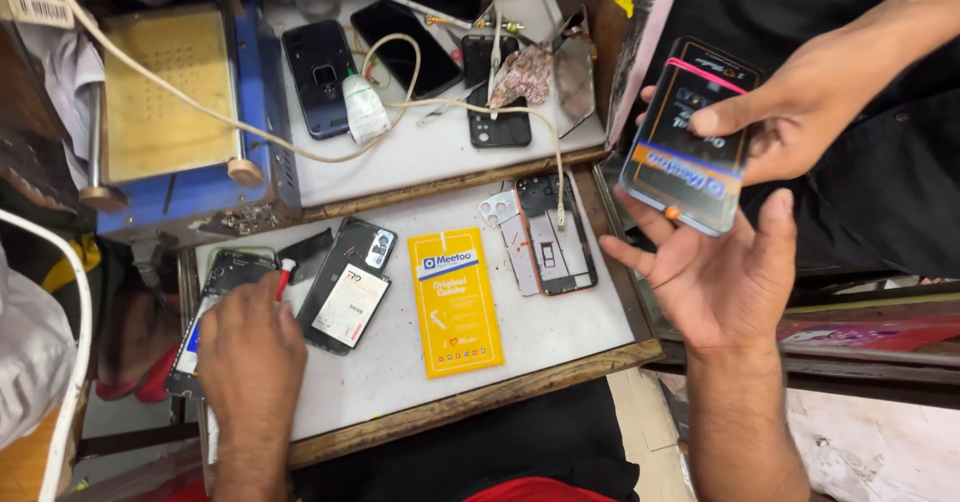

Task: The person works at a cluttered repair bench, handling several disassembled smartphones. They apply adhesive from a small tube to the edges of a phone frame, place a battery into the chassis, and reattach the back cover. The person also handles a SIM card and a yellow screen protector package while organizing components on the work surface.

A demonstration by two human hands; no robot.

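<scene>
Two hands working. Left hand (248,347) curled, pressing a dismantled phone (215,292), red tool (283,280) at its fingertips. Right hand (715,277) open, fingers spread beneath a co-worker's boxed screen protector (690,142), not gripping.

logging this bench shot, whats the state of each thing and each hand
left hand: resting on a phone, red-handled tool in its grip
phone under left hand: back off, lying flat
opened phone: back off, battery showing
phone frame: stripped, cable end lying on it
yellow packet: flat, apart from hands
right hand: open, palm up, empty
packaged screen part: held by another person's hand
</scene>
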